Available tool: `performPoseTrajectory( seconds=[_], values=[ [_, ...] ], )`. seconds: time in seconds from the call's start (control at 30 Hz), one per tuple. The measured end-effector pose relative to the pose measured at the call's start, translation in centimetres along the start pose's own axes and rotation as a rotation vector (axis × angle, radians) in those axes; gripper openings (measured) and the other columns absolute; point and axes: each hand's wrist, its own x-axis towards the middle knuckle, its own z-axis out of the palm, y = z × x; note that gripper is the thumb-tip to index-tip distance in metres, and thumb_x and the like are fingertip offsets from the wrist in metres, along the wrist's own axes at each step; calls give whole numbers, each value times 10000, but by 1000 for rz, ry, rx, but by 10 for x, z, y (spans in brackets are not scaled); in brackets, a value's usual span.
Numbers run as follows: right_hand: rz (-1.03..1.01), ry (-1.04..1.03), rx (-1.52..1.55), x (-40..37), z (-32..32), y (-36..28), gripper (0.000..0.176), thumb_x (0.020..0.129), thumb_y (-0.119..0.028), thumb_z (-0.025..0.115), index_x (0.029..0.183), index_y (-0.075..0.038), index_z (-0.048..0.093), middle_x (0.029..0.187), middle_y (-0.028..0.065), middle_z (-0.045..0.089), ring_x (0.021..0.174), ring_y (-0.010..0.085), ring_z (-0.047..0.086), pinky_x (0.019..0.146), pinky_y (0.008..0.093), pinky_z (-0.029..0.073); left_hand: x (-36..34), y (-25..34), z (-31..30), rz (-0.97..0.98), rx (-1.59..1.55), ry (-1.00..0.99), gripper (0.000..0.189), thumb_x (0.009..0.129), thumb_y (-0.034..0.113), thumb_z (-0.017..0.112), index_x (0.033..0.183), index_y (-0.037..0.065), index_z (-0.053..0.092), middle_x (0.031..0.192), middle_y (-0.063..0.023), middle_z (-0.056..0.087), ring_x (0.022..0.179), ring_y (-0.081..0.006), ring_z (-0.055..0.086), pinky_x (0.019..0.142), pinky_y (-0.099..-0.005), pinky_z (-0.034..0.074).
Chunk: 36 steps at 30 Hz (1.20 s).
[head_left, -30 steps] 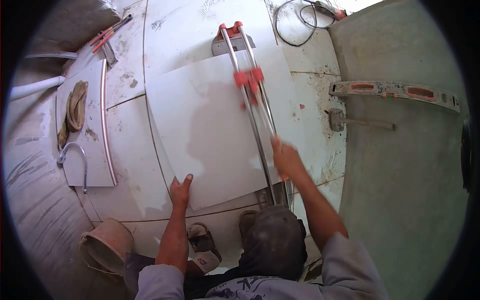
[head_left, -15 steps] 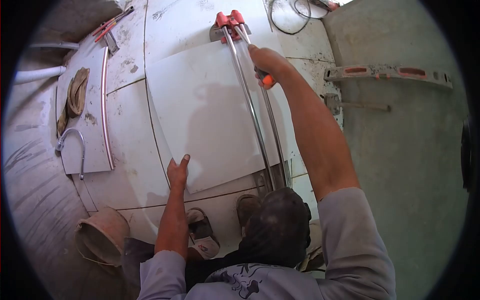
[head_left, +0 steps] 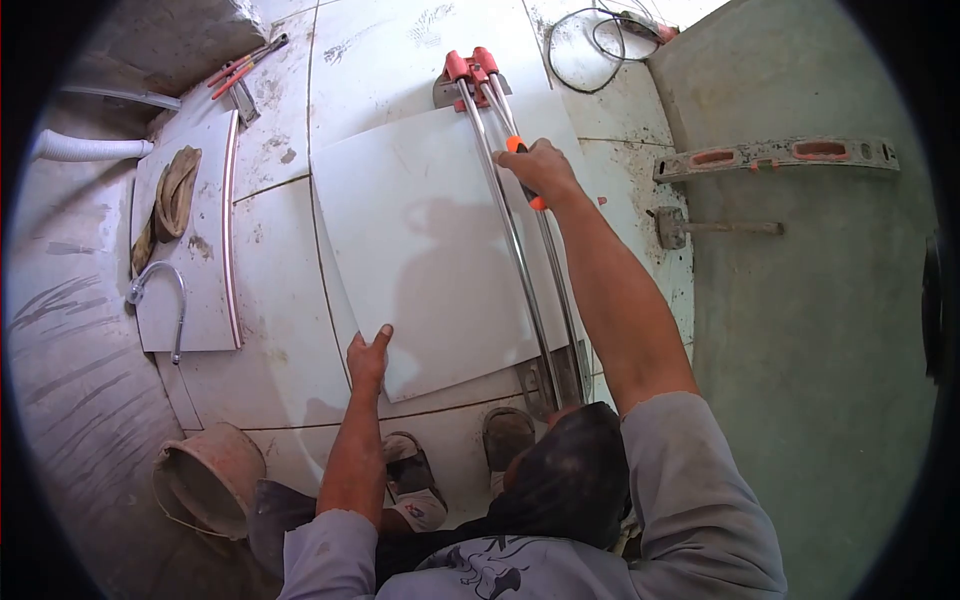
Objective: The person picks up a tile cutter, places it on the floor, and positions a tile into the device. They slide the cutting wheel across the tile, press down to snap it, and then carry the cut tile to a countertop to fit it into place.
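A large white tile [head_left: 400, 240] lies on the floor in front of me, under the two chrome rails of a manual tile cutter [head_left: 520, 262]. My right hand [head_left: 548, 172] is closed around the cutter's black-and-orange handle [head_left: 528, 185], above the rails and in the far half of the tile. At the tile's near left corner, my left hand [head_left: 370, 358] grips the edge, thumb up and fingers mostly hidden. The cutter's red end piece [head_left: 470, 66] sits just beyond the tile's far edge.
To the right lie a spirit level [head_left: 775, 157] and a hammer [head_left: 672, 228]. At left, another tile [head_left: 210, 310] bears a cloth [head_left: 177, 195] and a curved faucet [head_left: 180, 300]. A bucket [head_left: 225, 465] stands near left. Pliers [head_left: 240, 70] and a cable [head_left: 580, 85] lie farther off.
My right hand has come a little nearer along the rails with the handle. My left hand stays at the tile corner. The whole view has shifted slightly.
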Motion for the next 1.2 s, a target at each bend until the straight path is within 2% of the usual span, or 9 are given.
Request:
performPoseTrajectory(
  seconds=[0.07,0.17,0.27,0.47,0.57,0.63,0.9,1.03,1.2],
  values=[
    [143,-299,307,2,-9,0,476,706,-379,663,981,3,592,871,105,587,740,217,581,652,383,471,0,-1,3,-18,-68,-2,503,757,379,717,1013,-32,582,881,-98,619,786,-180,559,739,-321,454],
    [202,-388,451,-3,-16,2,409,683,-368,674,901,-43,555,692,23,461,554,146,430,487,325,364,7,-8,3,-24,-175,-8,447,764,347,723,983,-22,598,850,-72,618,756,-155,546,710,-303,448],
    [183,-460,527,12,-3,11,373,675,-328,659,880,-39,544,683,26,439,537,137,391,481,320,333,13,-16,0,-62,-232,-31,411,772,353,720,946,-5,618,784,-27,599,690,-116,509,648,-275,431],
    [132,-418,399,14,-6,11,293,660,-269,627,814,-35,541,667,36,453,519,140,402,478,319,336,16,-15,0,-135,-181,-22,370,775,374,719,849,28,612,657,51,482,597,-69,388,565,-240,362],
    [137,-380,398,17,-2,13,279,662,-270,626,774,-29,542,653,43,462,520,144,409,480,326,341,17,-17,5,-4,-324,18,389,777,385,715,859,23,599,678,40,481,613,-81,395,576,-252,368],
    [121,-390,417,22,1,15,282,659,-269,628,767,-22,544,649,46,465,521,148,411,480,330,342,18,-20,-1,-123,-194,-31,423,782,385,711,928,3,605,753,7,542,667,-105,457,619,-272,406],
    [9,-361,389,28,10,21,330,631,-256,632,797,20,560,657,77,495,517,177,444,477,336,359,27,-17,4,-139,-275,-10,406,783,386,713,928,23,606,762,13,541,684,-98,456,639,-277,408],
    [120,-332,369,16,-2,16,356,607,-280,637,782,23,571,639,76,490,524,182,443,489,341,359,17,-15,-3,-235,-250,-79,447,784,381,715,1009,11,606,872,-31,586,786,-123,499,731,-289,421],
    [55,-370,395,19,-7,14,345,611,-280,636,773,18,570,644,76,489,535,177,447,492,341,360,22,-19,4,-156,-215,10,480,772,410,717,1005,14,582,851,-14,564,792,-115,476,763,-281,404]
  ],
)
